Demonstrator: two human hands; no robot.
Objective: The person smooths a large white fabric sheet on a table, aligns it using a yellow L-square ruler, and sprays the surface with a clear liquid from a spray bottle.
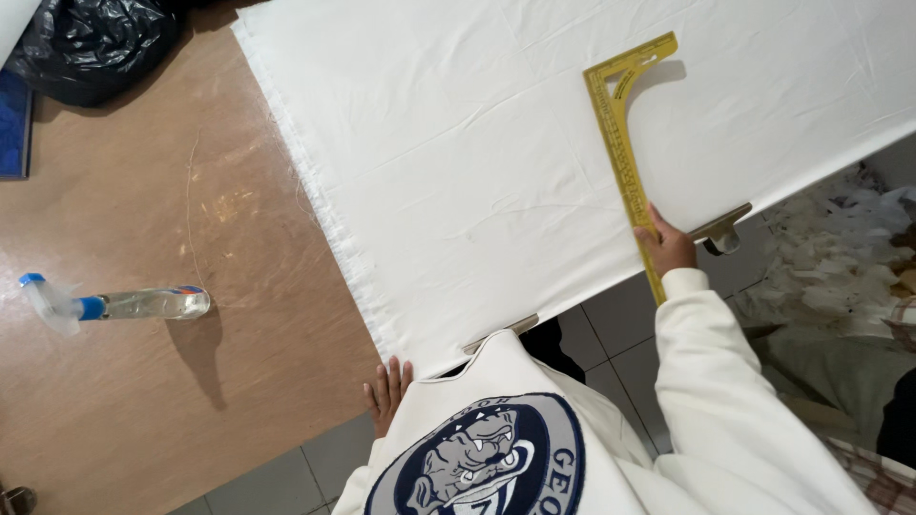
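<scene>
Pinning yellow ruler (625, 153) under right fingers (656, 232)

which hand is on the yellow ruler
The right hand: it presses the near end of the yellow L-shaped ruler onto the white cloth. The left hand lies flat at the cloth's near edge, apart from the ruler.

Person wears a white long-sleeved sweatshirt (725, 420). Chest bears 1 large round emblem (477, 458): navy field, grey outer band with navy lettering, grey dog-head figure at centre. Right sleeve (706, 362) ends in a ribbed cuff. Both hands bare, 0 rings or gloves visible.
</scene>
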